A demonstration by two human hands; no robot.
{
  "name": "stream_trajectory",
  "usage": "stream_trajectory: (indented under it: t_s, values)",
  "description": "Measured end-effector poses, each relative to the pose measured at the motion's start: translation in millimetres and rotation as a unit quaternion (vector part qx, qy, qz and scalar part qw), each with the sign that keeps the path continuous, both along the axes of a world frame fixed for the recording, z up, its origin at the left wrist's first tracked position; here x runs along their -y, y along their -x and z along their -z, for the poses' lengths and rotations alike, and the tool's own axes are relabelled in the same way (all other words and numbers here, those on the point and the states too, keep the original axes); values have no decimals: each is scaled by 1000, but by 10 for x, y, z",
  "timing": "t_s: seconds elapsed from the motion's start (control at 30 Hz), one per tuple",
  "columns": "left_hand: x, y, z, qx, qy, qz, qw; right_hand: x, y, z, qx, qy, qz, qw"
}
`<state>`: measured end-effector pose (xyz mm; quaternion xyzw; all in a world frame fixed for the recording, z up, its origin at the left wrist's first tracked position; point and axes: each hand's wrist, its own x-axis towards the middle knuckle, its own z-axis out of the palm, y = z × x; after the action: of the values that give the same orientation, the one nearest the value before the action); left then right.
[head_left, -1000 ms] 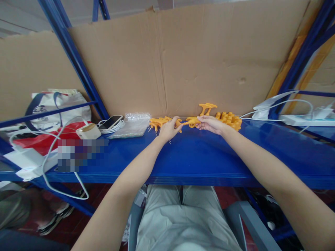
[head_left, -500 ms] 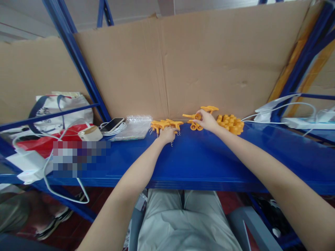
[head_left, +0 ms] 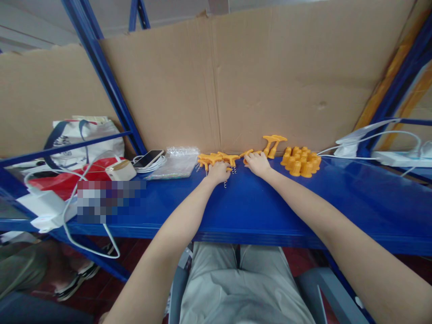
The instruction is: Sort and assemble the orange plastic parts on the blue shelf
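Observation:
My left hand [head_left: 219, 173] is closed over a pile of orange corkscrews [head_left: 211, 158], their bare metal spirals sticking out below and beside the fingers. Which one the fingers grip is partly hidden. Just to its right, my right hand [head_left: 259, 164] has its fingers curled down on orange corkscrew pieces lying by the cardboard; the palm covers most of them. Behind that hand, two T-handled orange corkscrews [head_left: 274, 145] stand upright with sheaths on. Several orange bell-shaped sheaths [head_left: 302, 161] are grouped upright farther right.
The blue shelf [head_left: 236, 207] is backed by a cardboard sheet [head_left: 270, 81]. On the left are a clear plastic bag [head_left: 178, 163], a phone [head_left: 150, 159] on a coiled white cable, a white charger [head_left: 120, 170] and a cloth bag [head_left: 91, 141]. White cables run along the right.
My right hand has come down and slightly left onto the lying pieces, uncovering two standing corkscrews. The left hand stays at its pile. The view has shifted a little.

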<state>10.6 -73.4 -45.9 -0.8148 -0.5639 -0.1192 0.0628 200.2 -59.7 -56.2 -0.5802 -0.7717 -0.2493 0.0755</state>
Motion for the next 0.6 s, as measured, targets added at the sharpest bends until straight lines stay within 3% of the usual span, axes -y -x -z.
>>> stream_trajectory:
  t_s: [0.23, 0.6]
  values:
    - [28, -11, -22, 7, 1, -7, 1000, 5, -26, 56, -25, 11, 25, 999]
    - [39, 45, -186, 0, 11, -26, 1000, 19, -39, 76, -63, -6, 64, 996]
